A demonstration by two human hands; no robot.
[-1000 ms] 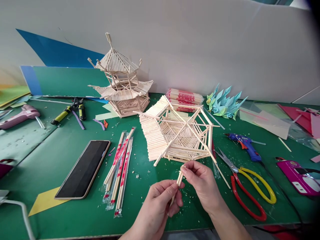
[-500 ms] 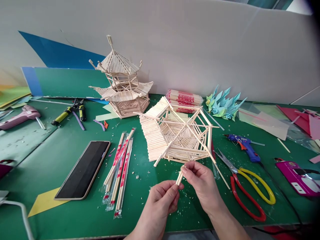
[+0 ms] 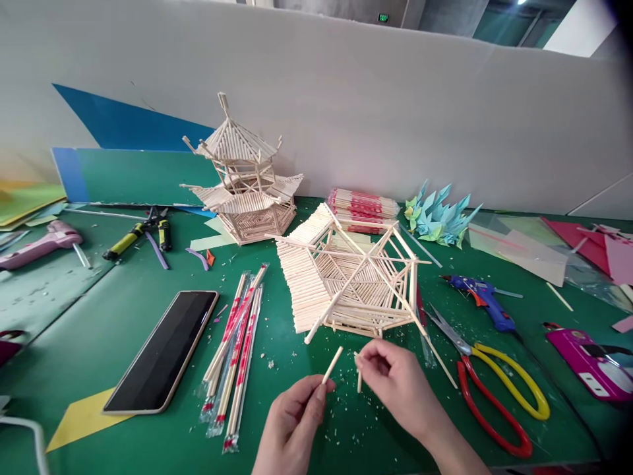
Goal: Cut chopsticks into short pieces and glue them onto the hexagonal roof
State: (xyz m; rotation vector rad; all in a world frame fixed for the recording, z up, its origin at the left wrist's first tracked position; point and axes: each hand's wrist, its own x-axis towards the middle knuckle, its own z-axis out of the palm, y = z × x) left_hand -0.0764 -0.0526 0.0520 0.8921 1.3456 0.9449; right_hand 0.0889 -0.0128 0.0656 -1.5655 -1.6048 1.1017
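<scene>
My left hand (image 3: 295,422) pinches a short wooden stick (image 3: 331,365) that points up and to the right. My right hand (image 3: 395,381) pinches a second short stick piece (image 3: 359,377), held nearly upright. The two pieces are apart, just in front of an unfinished hexagonal chopstick frame (image 3: 353,280) lying on the green table (image 3: 123,310). A finished two-tier chopstick pagoda (image 3: 243,181) stands behind it against the wall.
Wrapped chopsticks (image 3: 236,346) and a black phone (image 3: 163,349) lie to the left. Red-and-yellow scissors (image 3: 487,386), a blue glue gun (image 3: 482,297) and a pink device (image 3: 591,356) lie to the right. Yellow-handled cutters (image 3: 141,232), a pink glue gun (image 3: 37,241), stacked chopstick packs (image 3: 363,204) and paper cranes (image 3: 438,214) sit farther back.
The single stick held between both hands is now two separate pieces, one in each hand, and the hands have moved apart. The view has tilted upward a little.
</scene>
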